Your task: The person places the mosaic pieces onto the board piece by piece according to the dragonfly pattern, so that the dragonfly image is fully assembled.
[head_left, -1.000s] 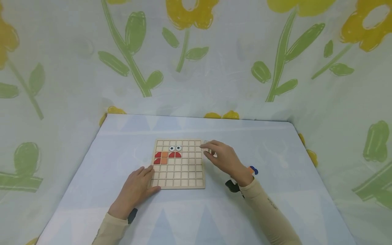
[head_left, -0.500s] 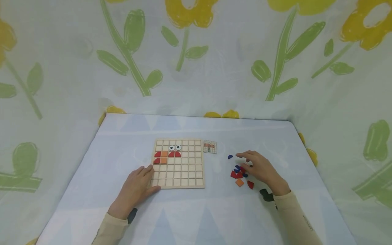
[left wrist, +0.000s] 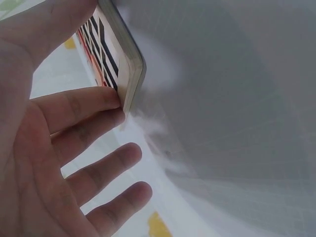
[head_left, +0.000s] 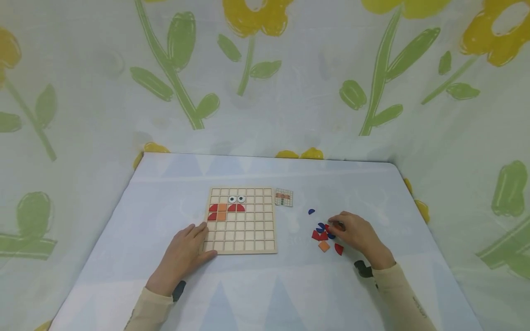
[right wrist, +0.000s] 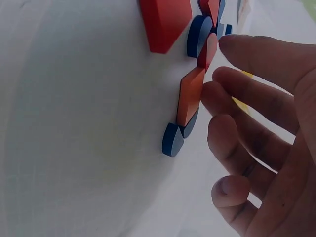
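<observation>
A square wooden grid board (head_left: 245, 234) lies flat on the table. My left hand (head_left: 182, 257) rests at its front left corner, fingers along the left edge and thumb at the front edge. In the left wrist view two fingertips touch the board's rim (left wrist: 132, 84). The board bears two eye pieces (head_left: 237, 199), several red pieces (head_left: 236, 208) and two orange squares (head_left: 221, 212). My right hand (head_left: 358, 236) hovers low over a loose pile with bent fingers. In the right wrist view the fingertips are close to an orange piece (right wrist: 190, 96) and a red piece (right wrist: 211, 49); nothing visible is held.
A small picture card (head_left: 284, 197) lies beside the board's top right corner. Apart from the pile sit a blue half-round piece (head_left: 311, 211), an orange square (head_left: 324, 246) and a red quarter-round piece (head_left: 338, 249). A flowered cloth wall (head_left: 306, 92) stands behind the table.
My right hand has moved from the board's upper right side to the loose pieces, uncovering the card, then lowered with its fingers drawn in. My left hand has stayed in place.
</observation>
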Demonstrator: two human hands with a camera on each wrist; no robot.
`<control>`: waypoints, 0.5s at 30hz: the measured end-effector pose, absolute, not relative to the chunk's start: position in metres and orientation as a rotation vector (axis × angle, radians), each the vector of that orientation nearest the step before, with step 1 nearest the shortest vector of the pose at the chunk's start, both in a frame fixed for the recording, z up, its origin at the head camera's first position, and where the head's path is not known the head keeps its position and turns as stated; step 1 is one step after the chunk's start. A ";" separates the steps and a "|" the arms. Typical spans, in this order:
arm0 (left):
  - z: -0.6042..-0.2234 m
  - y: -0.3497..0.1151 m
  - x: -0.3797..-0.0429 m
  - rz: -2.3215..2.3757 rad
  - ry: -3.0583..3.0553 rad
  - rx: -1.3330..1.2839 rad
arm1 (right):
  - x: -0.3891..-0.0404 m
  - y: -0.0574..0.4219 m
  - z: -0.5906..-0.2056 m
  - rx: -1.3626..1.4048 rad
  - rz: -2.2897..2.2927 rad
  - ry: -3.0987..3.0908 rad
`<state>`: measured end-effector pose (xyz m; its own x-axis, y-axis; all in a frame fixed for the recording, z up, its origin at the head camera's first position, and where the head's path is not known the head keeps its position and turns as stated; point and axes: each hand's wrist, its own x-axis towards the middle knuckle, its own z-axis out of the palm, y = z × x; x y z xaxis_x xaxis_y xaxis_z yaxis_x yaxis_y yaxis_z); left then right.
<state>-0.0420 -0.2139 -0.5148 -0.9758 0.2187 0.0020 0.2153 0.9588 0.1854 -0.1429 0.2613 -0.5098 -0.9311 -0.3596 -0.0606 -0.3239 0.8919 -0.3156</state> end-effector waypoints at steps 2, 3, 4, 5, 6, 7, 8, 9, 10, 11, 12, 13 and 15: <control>-0.516 -0.214 -0.042 0.292 3.101 0.349 | -0.142 0.260 -0.511 -0.542 -0.459 2.949; -0.515 -0.215 -0.042 0.295 3.105 0.353 | -0.142 0.260 -0.511 -0.547 -0.461 2.952; -0.515 -0.215 -0.042 0.299 3.108 0.355 | -0.142 0.259 -0.511 -0.559 -0.466 2.954; -0.515 -0.215 -0.042 0.302 3.110 0.358 | -0.142 0.259 -0.511 -0.564 -0.471 2.952; -0.515 -0.215 -0.042 0.304 3.111 0.359 | -0.142 0.258 -0.512 -0.569 -0.477 2.952; -0.515 -0.215 -0.042 0.305 3.112 0.361 | -0.142 0.258 -0.512 -0.572 -0.480 2.952; -0.514 -0.215 -0.042 0.305 3.113 0.362 | -0.142 0.257 -0.512 -0.578 -0.482 2.953; -0.514 -0.215 -0.041 0.306 3.113 0.362 | -0.142 0.257 -0.512 -0.580 -0.480 2.953; -0.514 -0.214 -0.041 0.306 3.112 0.361 | -0.142 0.257 -0.512 -0.580 -0.474 2.955; -0.514 -0.214 -0.041 0.304 3.110 0.359 | -0.142 0.256 -0.512 -0.572 -0.465 2.957; -0.514 -0.214 -0.041 0.305 3.108 0.355 | -0.142 0.256 -0.512 -0.566 -0.461 2.957; -0.514 -0.214 -0.041 0.305 3.105 0.351 | -0.142 0.255 -0.512 -0.558 -0.458 2.956; -0.514 -0.213 -0.041 0.305 3.096 0.340 | -0.142 0.255 -0.511 -0.543 -0.445 2.949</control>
<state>-0.0413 -0.2134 -0.5140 -0.9764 0.2159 0.0090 0.2135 0.9575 0.1941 -0.1422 0.2549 -0.5110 -0.9301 -0.3634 -0.0542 -0.3312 0.8931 -0.3044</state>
